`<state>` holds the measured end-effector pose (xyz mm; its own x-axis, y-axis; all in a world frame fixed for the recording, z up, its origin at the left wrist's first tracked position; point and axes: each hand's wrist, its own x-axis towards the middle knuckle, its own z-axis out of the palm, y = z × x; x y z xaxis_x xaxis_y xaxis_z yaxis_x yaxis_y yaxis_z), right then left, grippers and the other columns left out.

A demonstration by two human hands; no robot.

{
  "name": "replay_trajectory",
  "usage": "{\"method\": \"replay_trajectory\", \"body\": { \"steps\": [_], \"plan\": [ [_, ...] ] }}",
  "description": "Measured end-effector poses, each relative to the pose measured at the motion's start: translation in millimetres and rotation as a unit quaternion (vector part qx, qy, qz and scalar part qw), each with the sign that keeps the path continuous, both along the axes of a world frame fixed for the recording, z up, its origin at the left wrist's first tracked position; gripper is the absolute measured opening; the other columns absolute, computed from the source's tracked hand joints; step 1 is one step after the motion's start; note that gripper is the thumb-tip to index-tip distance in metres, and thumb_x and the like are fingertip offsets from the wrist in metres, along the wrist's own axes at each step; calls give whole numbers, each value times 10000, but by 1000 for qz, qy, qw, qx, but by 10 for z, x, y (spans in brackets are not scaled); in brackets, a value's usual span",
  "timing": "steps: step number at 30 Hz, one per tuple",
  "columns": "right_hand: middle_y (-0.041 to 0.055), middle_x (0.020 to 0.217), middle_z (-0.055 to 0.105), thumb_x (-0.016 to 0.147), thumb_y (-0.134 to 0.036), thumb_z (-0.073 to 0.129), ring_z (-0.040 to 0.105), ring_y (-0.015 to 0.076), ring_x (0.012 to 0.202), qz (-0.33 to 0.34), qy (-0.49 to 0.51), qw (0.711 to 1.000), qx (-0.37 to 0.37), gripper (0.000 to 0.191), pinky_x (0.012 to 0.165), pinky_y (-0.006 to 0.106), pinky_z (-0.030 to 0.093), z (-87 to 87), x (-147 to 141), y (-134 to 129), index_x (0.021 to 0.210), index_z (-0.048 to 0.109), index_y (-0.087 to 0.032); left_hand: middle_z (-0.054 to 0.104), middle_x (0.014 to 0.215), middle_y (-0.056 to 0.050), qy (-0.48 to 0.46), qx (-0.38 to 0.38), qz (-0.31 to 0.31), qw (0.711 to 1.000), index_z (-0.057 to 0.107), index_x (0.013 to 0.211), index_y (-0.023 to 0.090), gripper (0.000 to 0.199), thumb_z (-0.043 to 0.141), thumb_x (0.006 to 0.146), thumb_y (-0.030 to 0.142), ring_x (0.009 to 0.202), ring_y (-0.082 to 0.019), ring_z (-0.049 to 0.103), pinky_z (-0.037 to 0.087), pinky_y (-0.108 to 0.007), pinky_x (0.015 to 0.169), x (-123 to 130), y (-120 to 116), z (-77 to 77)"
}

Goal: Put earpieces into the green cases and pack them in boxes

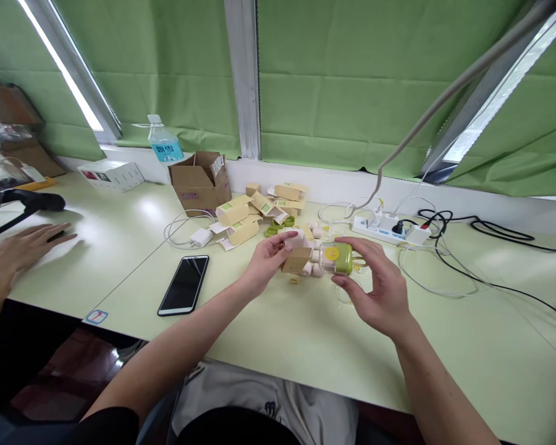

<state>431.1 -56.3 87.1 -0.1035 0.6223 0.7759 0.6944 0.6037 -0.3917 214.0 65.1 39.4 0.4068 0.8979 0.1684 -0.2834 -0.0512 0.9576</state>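
Between the thumb and fingers of my right hand is a small clear bottle with a green cap and a yellow round mark, lying sideways in the air. My left hand pinches a small tan cardboard box, just left of the bottle. Behind both hands, small pale pink pieces and green rings lie on the table. Several cream boxes are piled behind my left hand.
A phone lies left of my left forearm. Farther back are a brown carton, a water bottle and a power strip with cables. Another person's hand rests at the far left.
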Motion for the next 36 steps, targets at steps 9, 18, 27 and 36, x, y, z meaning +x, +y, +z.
{"method": "replay_trajectory", "body": {
  "steps": [9,18,27,36],
  "plan": [
    [127,1415,665,1023,-265,666,626,353,1334,6,-69,997,18,609,1109,531,490,-184,-178,129,1582,433,-328,731,1389,-133,142,278,17,950,786,1317,272,443,839,877,279,1288,-347,658,536,-503,1084,30,-145,-91],
    [134,1354,680,964,-80,596,728,300,1132,-84,-213,973,-13,516,1086,516,396,-259,-123,135,1447,596,-262,723,1421,-113,138,296,7,945,746,1395,325,529,842,879,267,1368,-345,628,475,-551,1190,-7,-180,-141],
    [158,1338,726,961,-78,627,706,313,1171,-80,-228,970,-20,426,1033,470,405,-331,-160,164,1375,603,-179,668,1469,-121,153,295,-20,943,666,1503,335,726,908,823,258,1437,-358,572,420,-570,1258,0,-227,-218],
    [90,1038,745,994,-122,650,687,269,937,-102,-242,965,1,275,971,446,415,-353,-179,182,1267,659,-147,587,1522,-116,184,356,-41,915,509,1629,363,1029,977,724,225,1459,-359,536,427,-554,1275,-28,-186,-289]
  ]
}}
